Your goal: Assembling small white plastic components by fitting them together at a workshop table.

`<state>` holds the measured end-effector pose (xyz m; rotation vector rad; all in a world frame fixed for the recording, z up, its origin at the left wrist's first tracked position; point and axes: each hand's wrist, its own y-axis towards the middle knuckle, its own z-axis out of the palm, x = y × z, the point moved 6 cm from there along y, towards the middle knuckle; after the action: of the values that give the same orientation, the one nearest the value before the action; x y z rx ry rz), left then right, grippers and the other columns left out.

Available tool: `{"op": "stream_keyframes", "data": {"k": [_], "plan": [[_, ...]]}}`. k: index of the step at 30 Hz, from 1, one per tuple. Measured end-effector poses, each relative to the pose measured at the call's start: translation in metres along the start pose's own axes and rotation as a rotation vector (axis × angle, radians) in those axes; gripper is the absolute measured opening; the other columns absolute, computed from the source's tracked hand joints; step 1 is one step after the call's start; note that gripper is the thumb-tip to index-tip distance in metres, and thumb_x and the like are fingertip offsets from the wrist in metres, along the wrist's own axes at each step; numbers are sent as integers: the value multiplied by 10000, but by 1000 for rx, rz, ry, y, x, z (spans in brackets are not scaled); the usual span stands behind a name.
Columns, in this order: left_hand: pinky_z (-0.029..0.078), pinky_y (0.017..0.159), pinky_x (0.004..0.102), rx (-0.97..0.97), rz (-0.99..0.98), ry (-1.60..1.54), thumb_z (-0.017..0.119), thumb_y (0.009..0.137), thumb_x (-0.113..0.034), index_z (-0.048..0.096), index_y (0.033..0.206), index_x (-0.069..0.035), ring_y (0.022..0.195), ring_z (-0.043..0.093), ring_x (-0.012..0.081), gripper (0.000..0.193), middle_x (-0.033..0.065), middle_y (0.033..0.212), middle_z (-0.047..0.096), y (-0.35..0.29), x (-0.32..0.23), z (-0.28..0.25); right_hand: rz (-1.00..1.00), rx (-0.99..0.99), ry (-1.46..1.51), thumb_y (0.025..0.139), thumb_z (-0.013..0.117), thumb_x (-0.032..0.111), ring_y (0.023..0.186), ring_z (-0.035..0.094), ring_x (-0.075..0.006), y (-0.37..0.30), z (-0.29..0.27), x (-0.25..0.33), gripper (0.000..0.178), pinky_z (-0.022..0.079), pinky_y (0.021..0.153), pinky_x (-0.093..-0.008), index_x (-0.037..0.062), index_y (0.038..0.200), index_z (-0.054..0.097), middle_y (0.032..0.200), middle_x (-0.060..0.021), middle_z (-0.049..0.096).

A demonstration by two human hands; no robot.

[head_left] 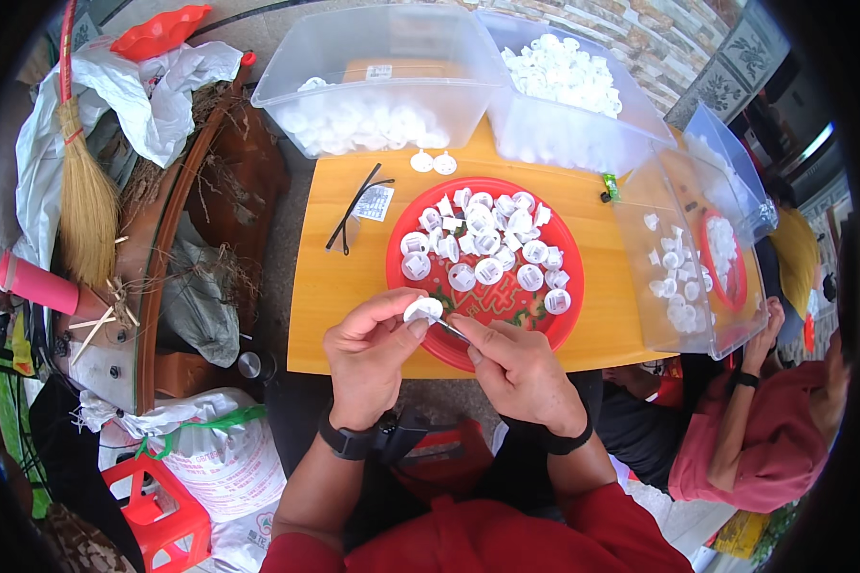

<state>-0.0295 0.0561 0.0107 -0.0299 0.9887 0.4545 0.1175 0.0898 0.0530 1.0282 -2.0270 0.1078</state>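
Observation:
My left hand point(368, 355) pinches a small round white plastic part point(422, 308) between thumb and fingers, over the near edge of a red round tray point(575, 277). My right hand point(527, 377) is closed on a thin tool with a metal shaft point(452, 329); its tip meets the white part, and its handle is hidden in my fingers. Several similar white parts point(488, 271) lie heaped on the tray, mostly toward its far side. Two flat white discs point(433, 162) rest on the wooden table point(330, 315) beyond the tray.
Clear plastic bins point(382, 48) point(583, 143) with white parts stand at the table's back; another bin point(659, 315) stands at the right. Black-framed eyeglasses point(346, 224) lie left of the tray. A co-worker in a red top point(755, 430) sits at right. A broom point(88, 191) leans at left.

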Motion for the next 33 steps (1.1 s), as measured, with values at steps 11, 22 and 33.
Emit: {"op": "stream_keyframes", "data": {"k": [11, 22, 33], "plan": [[488, 700, 264, -14, -49, 12, 591, 753, 111, 590, 1020, 47, 840, 605, 173, 275, 147, 973, 623, -2, 1, 3, 23, -9, 13, 756, 527, -27, 603, 564, -267, 1, -1, 1, 489, 455, 535, -368, 31, 1238, 468, 689, -122, 529], [482, 678, 262, -15, -81, 4, 572, 762, 114, 585, 1013, 48, 796, 600, 157, 260, 139, 948, 626, -4, 6, 1, 231, 182, 621, 871, 449, 3, 581, 427, -69, 0, 8, -18, 436, 399, 568, -223, 83, 1300, 439, 620, -5, 442], [478, 671, 241, -89, -207, 19, 565, 797, 78, 578, 1039, 49, 789, 605, 143, 244, 126, 938, 634, -3, 13, -2, 249, 100, 310, 837, 494, 13, 583, 508, -151, -6, 6, -19, 393, 413, 554, -274, 35, 1230, 490, 660, -82, 529]]}}
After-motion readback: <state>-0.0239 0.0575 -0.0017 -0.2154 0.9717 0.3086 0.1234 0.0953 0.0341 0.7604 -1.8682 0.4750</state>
